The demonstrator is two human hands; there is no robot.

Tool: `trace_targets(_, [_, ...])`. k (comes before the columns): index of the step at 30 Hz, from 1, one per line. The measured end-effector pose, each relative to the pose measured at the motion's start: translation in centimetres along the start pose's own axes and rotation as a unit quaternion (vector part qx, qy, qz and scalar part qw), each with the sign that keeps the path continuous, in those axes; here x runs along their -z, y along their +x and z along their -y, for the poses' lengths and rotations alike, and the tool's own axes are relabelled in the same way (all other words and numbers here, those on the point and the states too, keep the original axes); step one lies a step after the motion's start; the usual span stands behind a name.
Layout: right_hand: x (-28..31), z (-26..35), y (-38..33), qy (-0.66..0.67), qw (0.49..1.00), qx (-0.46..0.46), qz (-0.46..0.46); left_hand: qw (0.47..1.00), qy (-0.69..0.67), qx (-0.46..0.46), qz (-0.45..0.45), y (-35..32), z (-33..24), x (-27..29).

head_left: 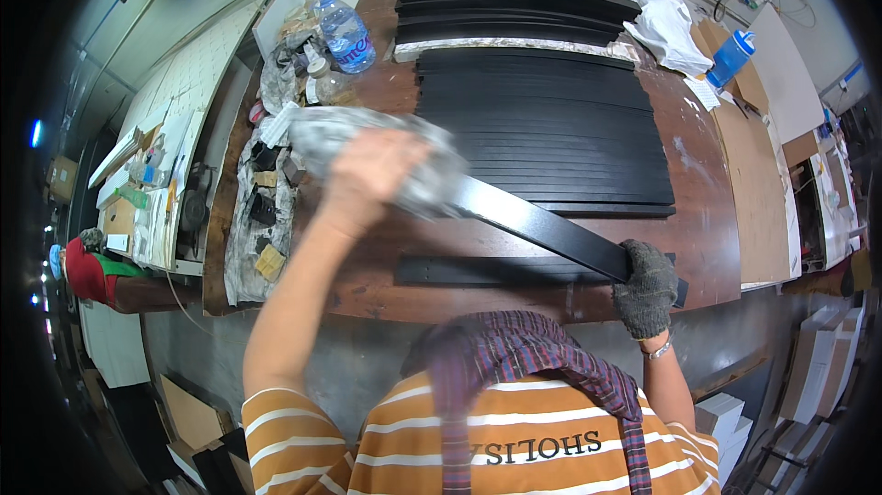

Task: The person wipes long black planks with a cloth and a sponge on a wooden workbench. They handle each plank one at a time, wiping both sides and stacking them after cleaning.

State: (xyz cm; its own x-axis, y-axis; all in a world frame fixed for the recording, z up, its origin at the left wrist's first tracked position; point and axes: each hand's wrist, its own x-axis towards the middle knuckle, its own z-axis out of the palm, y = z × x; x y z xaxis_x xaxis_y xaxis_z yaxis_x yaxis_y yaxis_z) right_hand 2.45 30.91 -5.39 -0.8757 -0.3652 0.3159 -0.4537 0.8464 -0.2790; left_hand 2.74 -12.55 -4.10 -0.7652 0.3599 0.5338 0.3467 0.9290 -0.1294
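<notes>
Grey, crumpled cloth rag (386,153) is gripped in the bare left hand (372,174), pressed on the upper end of a long flat black strip (542,224) that slants across the dark brown wooden counter (707,219). Further right, the right hand (646,286), in a dark grey knit glove, is closed around the strip's lower end near the counter's front edge. Behind the strip lies a stack of matching black strips (542,123); a clear plastic water bottle (345,33) stands at back left.

blue-labelled clear bottle (346,33), table's far-left
</notes>
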Motion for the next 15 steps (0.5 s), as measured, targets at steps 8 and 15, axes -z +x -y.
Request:
trace_targets(8, [-1.1,1.0,-0.9,0.027,0.999,-0.026,-0.031,0.692,-0.412,0.534,-0.258,-4.3,1.7,2.5])
trace_targets(15, [-2.4,6.2,-0.8,0.135,0.984,-0.016,0.117,0.353,-0.792,0.425,-0.26,0.0,-9.9,-4.0])
